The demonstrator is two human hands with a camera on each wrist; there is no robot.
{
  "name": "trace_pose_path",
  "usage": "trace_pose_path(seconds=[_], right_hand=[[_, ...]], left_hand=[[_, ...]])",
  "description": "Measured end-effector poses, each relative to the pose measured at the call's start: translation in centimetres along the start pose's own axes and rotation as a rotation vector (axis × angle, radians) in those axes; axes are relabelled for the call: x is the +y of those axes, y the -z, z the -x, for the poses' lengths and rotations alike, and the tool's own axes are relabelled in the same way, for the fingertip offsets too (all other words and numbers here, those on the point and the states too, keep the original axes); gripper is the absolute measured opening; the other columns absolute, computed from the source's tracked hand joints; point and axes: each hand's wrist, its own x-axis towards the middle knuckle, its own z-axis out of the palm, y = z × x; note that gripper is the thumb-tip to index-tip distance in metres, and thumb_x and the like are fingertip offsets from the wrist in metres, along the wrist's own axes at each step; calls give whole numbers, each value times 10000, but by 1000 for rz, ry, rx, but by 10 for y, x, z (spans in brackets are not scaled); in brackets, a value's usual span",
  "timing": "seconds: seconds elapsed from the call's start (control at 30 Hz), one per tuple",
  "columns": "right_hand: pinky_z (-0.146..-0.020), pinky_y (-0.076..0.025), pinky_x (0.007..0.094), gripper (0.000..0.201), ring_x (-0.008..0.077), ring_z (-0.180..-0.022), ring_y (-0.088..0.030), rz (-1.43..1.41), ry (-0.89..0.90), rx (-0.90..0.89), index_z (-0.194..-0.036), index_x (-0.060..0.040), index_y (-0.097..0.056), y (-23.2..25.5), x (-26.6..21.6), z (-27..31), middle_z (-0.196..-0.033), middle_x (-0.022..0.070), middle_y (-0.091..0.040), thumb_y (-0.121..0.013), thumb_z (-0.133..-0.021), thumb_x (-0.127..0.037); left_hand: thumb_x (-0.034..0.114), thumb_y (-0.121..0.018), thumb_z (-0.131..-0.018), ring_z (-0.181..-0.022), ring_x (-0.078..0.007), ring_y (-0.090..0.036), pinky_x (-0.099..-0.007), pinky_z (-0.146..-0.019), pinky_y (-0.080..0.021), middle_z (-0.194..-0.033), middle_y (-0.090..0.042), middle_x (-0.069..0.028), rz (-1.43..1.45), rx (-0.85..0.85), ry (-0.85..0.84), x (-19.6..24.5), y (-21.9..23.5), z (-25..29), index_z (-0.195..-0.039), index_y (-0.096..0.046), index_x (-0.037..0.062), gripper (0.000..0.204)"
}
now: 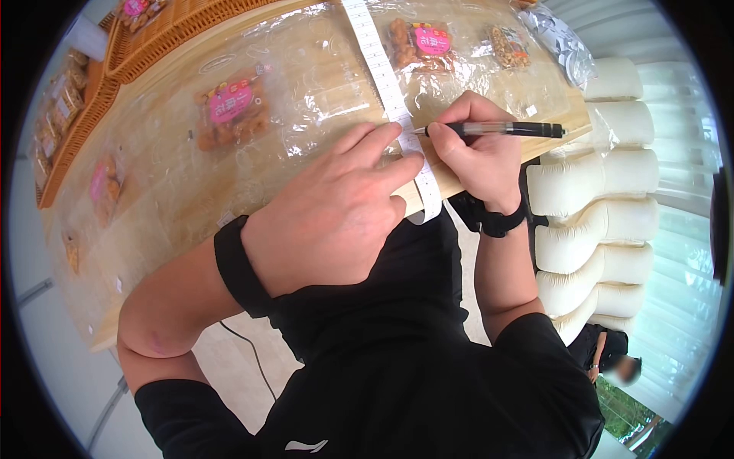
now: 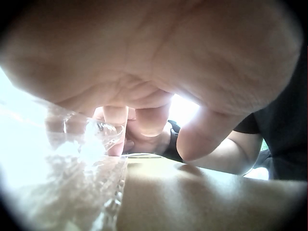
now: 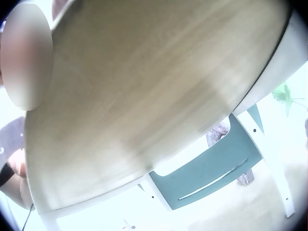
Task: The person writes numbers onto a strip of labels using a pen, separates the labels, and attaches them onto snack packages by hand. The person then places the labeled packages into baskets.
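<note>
1. Laid over the table (image 1: 445, 176): a long white strip (image 1: 382, 69) with small printed marks. Bent down at the near edge, close to the body.
2. Pressed on the strip from its left side: finger ends of the left grip (image 1: 329, 206). Open, with fingers spread and a little bent, not curled round anything.
3. Just right of the strip: the right grip (image 1: 485, 164), closed on a black pen (image 1: 489, 129). Pen lying nearly flat, with its tip pointing left, over the strip. Too small to tell if touching.
4. On both sides of the strip: shiny clear plastic (image 1: 306, 99), spread on the table.
5. Near the strip's far part, on the right: a snack pack with a pink label (image 1: 420, 44). Farther right of the strip: a nut pack (image 1: 511, 46), then a silver bag (image 1: 562, 46).
6. Left of the strip: a brown snack pack with a pink label (image 1: 232, 111). Farther left: another pink-label pack (image 1: 105, 183).
7. Well left of the strip: a woven basket (image 1: 164, 34) and a side basket (image 1: 95, 122) holding more packs (image 1: 65, 99).
8. Well right of the strip, past the table: puffy cream cushions (image 1: 589, 183) and a person in black (image 1: 604, 352).
</note>
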Motion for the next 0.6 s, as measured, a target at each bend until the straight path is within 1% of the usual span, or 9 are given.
trace_pose_path(seconds=[0.13,0.37,0.43,0.6], right_hand=[[-570,-452,226,69,52,-633,-562,84,-2,-26,-780,6,-648,-3,2,-2,-683,13,-634,-701,-798,-35],[-554,-444,233,85,53,-618,-549,113,8,-20,-763,-1,-649,-3,3,-2,-658,10,-619,-712,-779,-56],[-598,-456,228,64,51,-663,-549,223,15,-61,-783,-3,-626,-2,1,-2,-736,10,-636,-683,-810,-15],[-595,-457,228,55,50,-656,-549,221,19,-68,-771,-3,-625,-2,2,-2,-725,9,-631,-670,-801,-3]], left_hand=[[60,-665,-679,-1218,-398,-506,-481,-1072,-392,-1203,-617,-176,5,42,-9,-1,-3,0,-720,-693,-65,134],[58,-661,-673,-1211,-402,-507,-476,-1066,-398,-1181,-621,-164,-2,41,-14,-1,-2,0,-713,-690,-62,129],[57,-663,-670,-1208,-401,-508,-475,-1065,-399,-1171,-622,-162,0,30,-14,-1,-1,0,-709,-689,-62,128],[54,-666,-665,-1205,-400,-509,-474,-1064,-401,-1159,-622,-160,-4,32,-15,-1,-1,0,-706,-687,-64,127]])
